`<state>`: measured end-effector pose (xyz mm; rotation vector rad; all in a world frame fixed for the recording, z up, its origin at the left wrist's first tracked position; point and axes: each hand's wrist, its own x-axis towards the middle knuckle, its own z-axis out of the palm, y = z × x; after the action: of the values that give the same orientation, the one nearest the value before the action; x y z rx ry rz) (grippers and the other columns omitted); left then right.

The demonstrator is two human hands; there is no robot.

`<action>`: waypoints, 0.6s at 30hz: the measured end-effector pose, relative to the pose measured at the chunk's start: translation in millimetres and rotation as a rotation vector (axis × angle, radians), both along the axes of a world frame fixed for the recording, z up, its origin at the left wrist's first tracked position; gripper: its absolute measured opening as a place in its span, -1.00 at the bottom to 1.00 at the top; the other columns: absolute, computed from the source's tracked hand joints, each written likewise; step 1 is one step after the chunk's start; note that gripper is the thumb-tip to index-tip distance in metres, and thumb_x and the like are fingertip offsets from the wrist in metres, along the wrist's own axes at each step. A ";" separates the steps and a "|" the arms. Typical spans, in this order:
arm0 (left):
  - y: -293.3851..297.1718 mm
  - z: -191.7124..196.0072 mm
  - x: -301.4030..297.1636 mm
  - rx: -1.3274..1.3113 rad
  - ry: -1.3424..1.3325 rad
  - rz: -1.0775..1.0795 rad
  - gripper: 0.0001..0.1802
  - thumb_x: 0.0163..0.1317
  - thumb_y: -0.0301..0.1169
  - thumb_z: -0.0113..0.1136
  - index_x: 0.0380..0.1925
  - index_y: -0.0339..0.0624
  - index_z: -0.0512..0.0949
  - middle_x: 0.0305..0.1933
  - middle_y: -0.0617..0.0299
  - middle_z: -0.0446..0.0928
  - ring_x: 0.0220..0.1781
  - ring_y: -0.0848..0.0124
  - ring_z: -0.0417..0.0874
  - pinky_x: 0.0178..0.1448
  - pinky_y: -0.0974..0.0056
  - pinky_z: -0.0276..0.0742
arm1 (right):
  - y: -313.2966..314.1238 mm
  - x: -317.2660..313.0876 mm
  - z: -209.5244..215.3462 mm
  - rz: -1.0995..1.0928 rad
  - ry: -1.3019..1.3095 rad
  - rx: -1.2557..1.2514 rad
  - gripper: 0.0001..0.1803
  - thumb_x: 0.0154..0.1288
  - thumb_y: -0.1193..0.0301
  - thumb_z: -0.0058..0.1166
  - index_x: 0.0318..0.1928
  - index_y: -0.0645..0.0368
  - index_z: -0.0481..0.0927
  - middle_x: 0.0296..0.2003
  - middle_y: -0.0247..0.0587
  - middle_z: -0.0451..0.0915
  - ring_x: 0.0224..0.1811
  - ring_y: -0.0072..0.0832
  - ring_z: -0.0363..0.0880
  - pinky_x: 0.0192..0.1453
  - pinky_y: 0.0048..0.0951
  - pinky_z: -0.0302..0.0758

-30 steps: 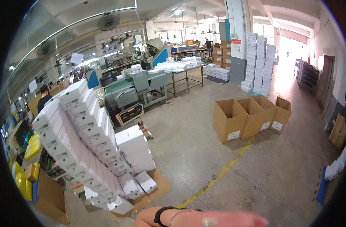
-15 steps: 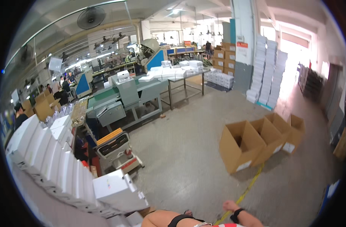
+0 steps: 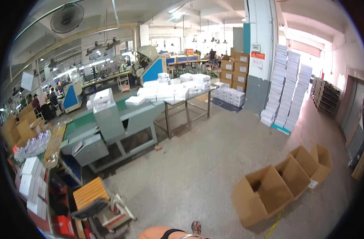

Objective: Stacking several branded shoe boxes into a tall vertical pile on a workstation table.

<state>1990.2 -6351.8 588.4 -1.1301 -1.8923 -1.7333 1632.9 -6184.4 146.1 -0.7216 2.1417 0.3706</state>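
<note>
Neither of my hands shows at this moment. At the lower edge a patch of bare skin with a black strap point(image 3: 172, 232) comes into view, and a sandalled foot point(image 3: 196, 228) stands on the floor just beyond it. Nearest on the right is a row of open brown cartons point(image 3: 249, 203), their tops upward. To the left front stands a wheeled trolley with an orange slatted top point(image 3: 92, 193). White boxes point(image 3: 32, 179) are stacked at the far left rim.
A grey-green conveyor machine point(image 3: 110, 123) and a metal table point(image 3: 180, 102) with white boxes lie ahead. Tall white stacks point(image 3: 283, 87) rise beside a pillar point(image 3: 259, 87), with closed brown cartons point(image 3: 239, 67) behind. A yellow floor line point(image 3: 274, 226) runs by the open cartons.
My view has moved forward and turned. The open cartons and trolley appear nearer and lower. My right hand, seen before at the lower edge, has left the picture, as has the near white box stack.
</note>
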 end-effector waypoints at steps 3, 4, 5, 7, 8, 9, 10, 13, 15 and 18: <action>-135.5 -2.4 4.2 -0.030 -0.059 -0.041 -0.19 -0.07 -0.26 0.33 0.04 -0.59 0.15 -0.15 -0.08 0.45 -0.18 0.23 0.53 -0.14 0.28 0.44 | -125.9 -42.2 -88.3 -0.231 -0.188 -0.447 -0.58 0.23 0.29 -0.17 0.05 0.23 0.38 0.03 -0.09 0.40 0.10 -0.24 0.31 0.06 -0.23 0.29; -157.0 6.2 4.4 -0.040 -0.071 -0.048 -0.18 -0.08 -0.25 0.34 0.04 -0.59 0.15 -0.15 -0.07 0.46 -0.18 0.25 0.54 -0.14 0.30 0.44 | -175.4 -63.7 -113.2 0.315 -0.150 -0.594 -0.71 0.07 0.29 -0.08 -0.25 0.22 0.47 -0.27 -0.04 0.47 -0.14 -0.17 0.41 -0.16 -0.25 0.35; -179.1 18.6 13.8 -0.038 -0.067 -0.059 -0.18 -0.08 -0.25 0.34 0.04 -0.59 0.15 -0.15 -0.07 0.46 -0.18 0.25 0.54 -0.14 0.30 0.44 | -229.0 -85.7 -133.5 0.867 -0.100 -0.709 -0.77 -0.09 0.30 0.01 -0.56 0.22 0.56 -0.57 0.01 0.54 -0.39 -0.09 0.52 -0.39 -0.26 0.41; -230.5 27.0 33.8 0.085 -0.130 0.011 -0.50 0.07 -0.36 0.12 -0.06 -0.51 0.30 -0.16 -0.20 0.42 -0.19 0.01 0.48 -0.13 0.06 0.38 | -375.9 -40.8 -100.1 0.556 -0.203 -0.581 -0.74 -0.05 0.24 -0.04 -0.57 0.17 0.55 -0.60 -0.08 0.53 -0.50 -0.23 0.51 -0.41 -0.30 0.41; -263.0 23.6 39.4 0.152 -0.161 0.060 -0.64 0.14 -0.41 0.00 -0.11 -0.47 0.38 -0.16 -0.26 0.40 -0.20 -0.11 0.46 -0.12 -0.05 0.34 | -444.3 -6.0 -56.6 0.693 -0.225 -0.690 -0.73 -0.03 0.22 -0.03 -0.57 0.17 0.56 -0.62 -0.12 0.53 -0.55 -0.36 0.50 -0.42 -0.35 0.41; -301.3 24.0 36.9 0.138 -0.147 0.035 -0.64 0.14 -0.41 0.00 -0.11 -0.47 0.38 -0.16 -0.26 0.40 -0.20 -0.11 0.46 -0.12 -0.05 0.34 | -509.3 -8.2 -72.0 0.483 -0.234 -0.642 -0.73 0.02 0.24 -0.04 -0.51 0.20 0.55 -0.62 -0.18 0.54 -0.56 -0.46 0.49 -0.42 -0.40 0.41; -338.8 17.9 39.8 0.112 -0.026 0.040 -0.69 0.13 -0.40 0.02 -0.21 -0.45 0.43 -0.18 -0.23 0.42 -0.22 -0.08 0.47 -0.15 -0.04 0.35 | -565.0 12.9 -58.5 0.423 -0.299 -0.690 -0.72 0.03 0.23 -0.06 -0.44 0.18 0.57 -0.54 -0.12 0.56 -0.48 -0.35 0.52 -0.36 -0.36 0.43; -439.2 8.7 50.5 0.124 0.113 0.069 -0.76 0.13 -0.38 0.01 -0.43 -0.41 0.50 -0.27 -0.15 0.45 -0.29 -0.05 0.48 -0.21 -0.02 0.36 | -712.0 63.3 -15.7 0.284 -0.426 -0.777 -0.71 0.03 0.24 -0.06 -0.35 0.17 0.58 -0.47 -0.10 0.58 -0.41 -0.30 0.54 -0.31 -0.36 0.44; -507.5 10.7 50.1 0.062 0.169 0.061 -0.74 0.16 -0.35 -0.02 -0.44 -0.39 0.48 -0.33 -0.13 0.43 -0.35 -0.04 0.47 -0.24 -0.02 0.35 | -777.6 82.5 -21.4 0.212 -0.486 -0.814 -0.72 0.03 0.26 -0.04 -0.32 0.17 0.57 -0.47 -0.14 0.58 -0.42 -0.36 0.53 -0.31 -0.40 0.44; -610.7 26.5 40.4 -0.032 0.162 0.066 -0.70 0.21 -0.32 -0.10 -0.51 -0.37 0.45 -0.37 -0.08 0.43 -0.37 0.00 0.46 -0.26 -0.02 0.36 | -843.6 84.5 -35.5 0.150 -0.688 -0.569 -0.70 0.03 0.27 0.00 -0.30 0.25 0.56 -0.44 -0.17 0.59 -0.40 -0.37 0.52 -0.29 -0.39 0.42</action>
<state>2030.6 -6962.5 614.9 -1.1686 -1.8431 -1.5329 1717.3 -7028.0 110.6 -1.1340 1.5257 -0.3928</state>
